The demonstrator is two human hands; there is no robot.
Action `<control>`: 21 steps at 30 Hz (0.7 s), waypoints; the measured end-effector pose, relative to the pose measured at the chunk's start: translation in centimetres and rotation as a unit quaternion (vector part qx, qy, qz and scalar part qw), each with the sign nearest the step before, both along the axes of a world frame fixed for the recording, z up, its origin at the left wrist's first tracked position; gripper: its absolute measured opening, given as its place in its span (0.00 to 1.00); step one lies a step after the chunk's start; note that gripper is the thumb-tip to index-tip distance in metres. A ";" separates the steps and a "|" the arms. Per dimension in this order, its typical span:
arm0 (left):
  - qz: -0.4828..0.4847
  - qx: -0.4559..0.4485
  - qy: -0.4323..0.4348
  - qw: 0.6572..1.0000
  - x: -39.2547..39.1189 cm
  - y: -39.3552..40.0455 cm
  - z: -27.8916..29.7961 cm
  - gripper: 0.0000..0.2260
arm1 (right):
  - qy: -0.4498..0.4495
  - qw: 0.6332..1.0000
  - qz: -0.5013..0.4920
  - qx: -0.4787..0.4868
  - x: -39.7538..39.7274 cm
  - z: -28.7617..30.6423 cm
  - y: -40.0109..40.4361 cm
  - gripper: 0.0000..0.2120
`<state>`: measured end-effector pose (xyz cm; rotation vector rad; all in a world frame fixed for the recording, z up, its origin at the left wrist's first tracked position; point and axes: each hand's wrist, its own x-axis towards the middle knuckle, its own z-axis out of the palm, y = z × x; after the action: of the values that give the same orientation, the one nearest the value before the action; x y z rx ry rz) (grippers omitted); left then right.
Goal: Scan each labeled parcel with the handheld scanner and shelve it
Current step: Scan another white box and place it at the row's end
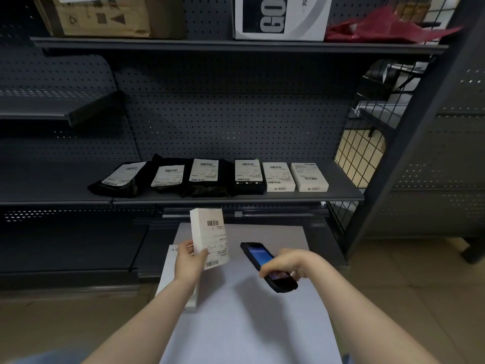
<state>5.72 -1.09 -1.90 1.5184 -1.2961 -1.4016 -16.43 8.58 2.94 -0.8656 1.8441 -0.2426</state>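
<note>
Parcel (210,236): white box, upright, barcode label facing camera, held above near white surface (244,324), in front of shelf edge
Left hand (190,260): grasping parcel at lower left corner, thumb on label face
Scanner (267,266): black handheld, screen lit blue, tip pointing far-left toward parcel, just right of it, not touching
Right hand (287,262): clenched around scanner's lower half
Shelf (341,177): grey, pegboard back, six labeled parcels in row
Row left: three black bag parcels (168,177)
Row right: one black box (248,177), two white boxes (294,177)
Top shelf: cardboard box (105,19) left, white carton (282,18), red bag (385,28) right
</note>
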 end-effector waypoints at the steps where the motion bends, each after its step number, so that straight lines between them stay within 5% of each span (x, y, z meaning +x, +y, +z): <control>1: -0.003 0.012 0.023 1.000 -0.2 0.0 -0.1 0.15 | 0.001 1.000 -0.021 0.004 -0.2 -0.6 0.2 0.17; 4: -0.026 0.036 0.055 0.998 -0.7 0.3 -0.4 0.13 | 0.044 0.996 -0.072 0.003 -1.2 -3.2 0.9 0.17; 8: -0.073 0.047 0.055 0.995 -1.3 0.6 -1.4 0.09 | 0.160 0.979 -0.124 0.007 -2.4 -6.7 1.7 0.41; 21: -0.129 0.122 0.102 0.979 -2.5 0.7 -4.0 0.10 | 0.296 0.948 -0.113 0.029 -4.0 -13.1 2.7 0.44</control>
<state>3.23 -0.42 -5.93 1.3501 -1.2611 -1.8904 -20.39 11.29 -10.15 -0.7302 2.5049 -0.0690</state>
